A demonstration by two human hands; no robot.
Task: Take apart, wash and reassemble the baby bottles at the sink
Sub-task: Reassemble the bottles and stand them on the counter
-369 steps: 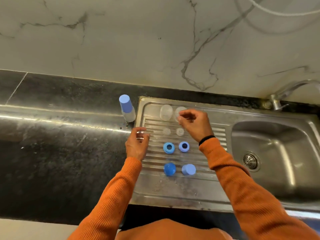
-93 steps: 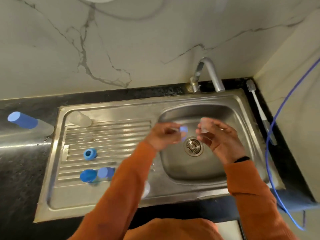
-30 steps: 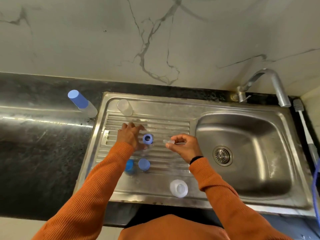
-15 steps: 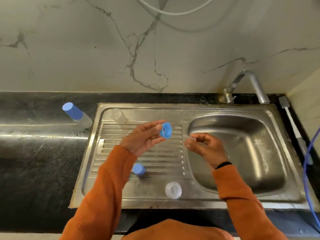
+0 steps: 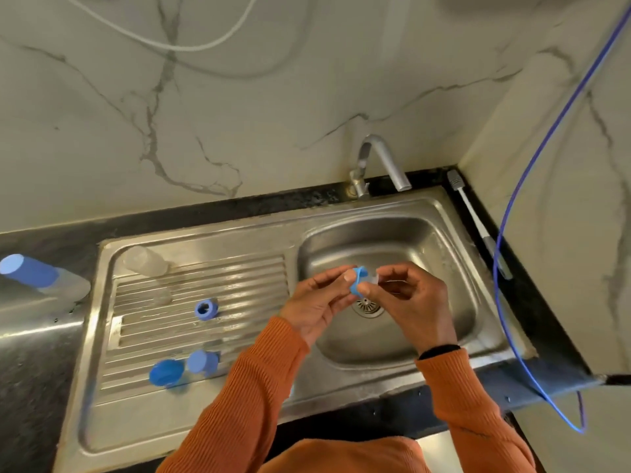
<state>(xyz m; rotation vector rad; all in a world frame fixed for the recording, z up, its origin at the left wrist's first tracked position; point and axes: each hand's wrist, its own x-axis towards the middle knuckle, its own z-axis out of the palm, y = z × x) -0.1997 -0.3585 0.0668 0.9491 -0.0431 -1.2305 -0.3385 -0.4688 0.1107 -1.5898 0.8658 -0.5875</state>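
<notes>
Fingers: left hand (image 5: pixel 316 303) pinches a blue collar ring (image 5: pixel 358 280) between thumb and fingertips; right hand (image 5: pixel 409 302) pinches a clear teat (image 5: pixel 373 278) at the ring's right side, fingers curled around it.
Hard to see: teat is nearly transparent and mostly covered by the right fingers, so only its pale edge shows; whether it is seated in the ring cannot be told. Ring is half hidden behind the left thumb.
Position of ring and teat: held in the air over the sink basin (image 5: pixel 426 240), above the drain (image 5: pixel 367 307), between the two hands, which touch at the ring.
Draining board (image 5: pixel 239 278): second blue collar ring (image 5: pixel 206 308) stands alone mid-board; two blue caps (image 5: pixel 184 367) sit side by side near the front edge, blurred; clear bottle body (image 5: pixel 145 261) lies at the back left corner, outline faint.
Counter (image 5: pixel 30 353): assembled bottle with blue cap (image 5: pixel 37 273) at far left, just off the sink's edge.
Cut off: left sleeve (image 5: pixel 246 397) covers the front rim of the sink; anything under it cannot be seen.
Right edge: bottle brush (image 5: pixel 474 220) lies along the dark ledge beside the basin; blue cable (image 5: pixel 505 240) loops over it.
Back: tap (image 5: pixel 379 162) points over the basin; no water stream can be made out.
</notes>
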